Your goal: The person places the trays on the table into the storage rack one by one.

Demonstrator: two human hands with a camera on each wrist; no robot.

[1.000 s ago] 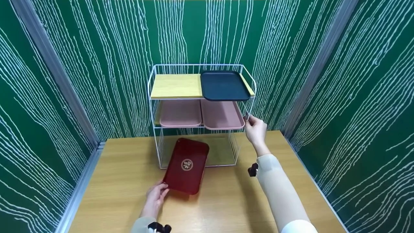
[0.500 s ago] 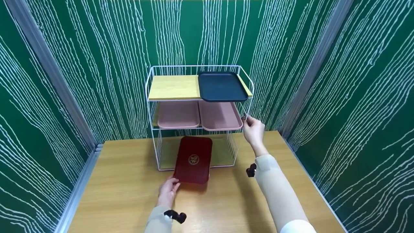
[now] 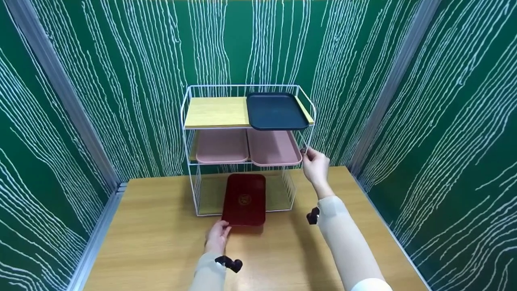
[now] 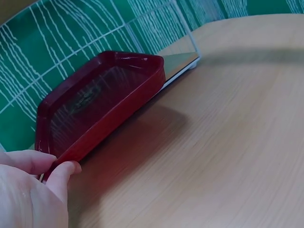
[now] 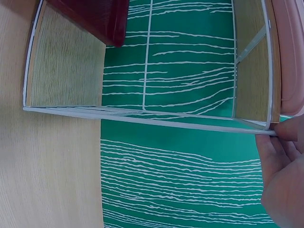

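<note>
My left hand (image 3: 217, 237) pinches the near left corner of a dark red tray (image 3: 244, 210) with a round emblem. In the left wrist view the red tray (image 4: 109, 95) is held above the wooden table, its shadow beneath it. Its far part reaches over the bottom shelf (image 3: 210, 194) of a white wire rack. My right hand (image 3: 316, 165) grips the rack's right front post beside the middle shelf, thumb and fingers around the wire (image 5: 256, 131). Two pink trays (image 3: 222, 147) lie side by side on the middle shelf. A dark blue tray (image 3: 276, 111) covers the right of the top shelf.
The rack's yellow top board (image 3: 218, 112) shows left of the blue tray. Wire sides flank the bottom shelf. Green walls (image 3: 141, 81) with white lines enclose the wooden table (image 3: 153, 234) at the back and both sides.
The left hand has moved right and forward with the red tray, which has turned straighter and now extends over the bottom shelf. The right hand keeps its hold on the rack.
</note>
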